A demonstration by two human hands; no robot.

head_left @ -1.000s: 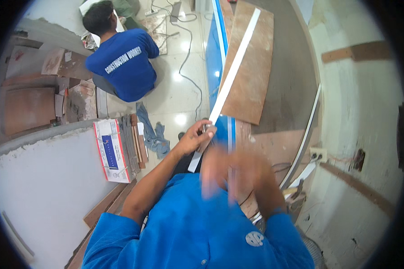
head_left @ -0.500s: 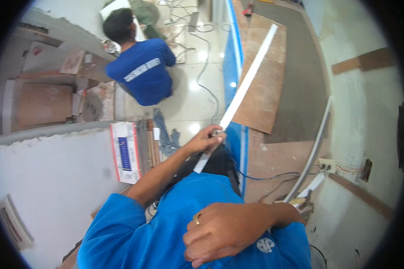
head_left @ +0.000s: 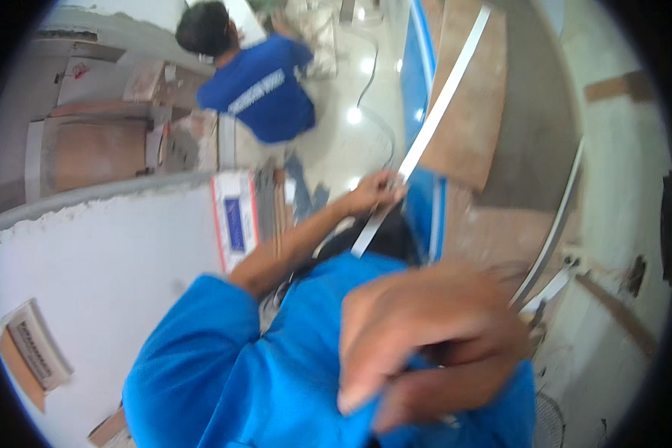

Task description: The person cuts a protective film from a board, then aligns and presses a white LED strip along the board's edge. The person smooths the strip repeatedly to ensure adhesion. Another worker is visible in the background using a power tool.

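My left hand [head_left: 373, 193] is closed round a long, narrow white strip [head_left: 442, 104] near its lower end. The strip slants up to the right across a brown board [head_left: 479, 112], its short end close to my waist. Close in front of my chest is my right hand [head_left: 433, 336], large and blurred by motion. Its thumb and fingers appear to pinch the front of my blue shirt [head_left: 291, 358], where a fold of cloth rises between them.
A person in a dark blue shirt [head_left: 272, 93] crouches on the tiled floor ahead, beside a cable. A white and red box [head_left: 235, 224] stands at the left by a low wall [head_left: 112, 254]. On the right are a blue-edged surface [head_left: 417, 101] and a grey pipe [head_left: 554, 237].
My right hand has risen from my belly toward the camera, and its fingers have closed on the shirt. The left hand keeps its hold on the strip. The whole view has shifted slightly.
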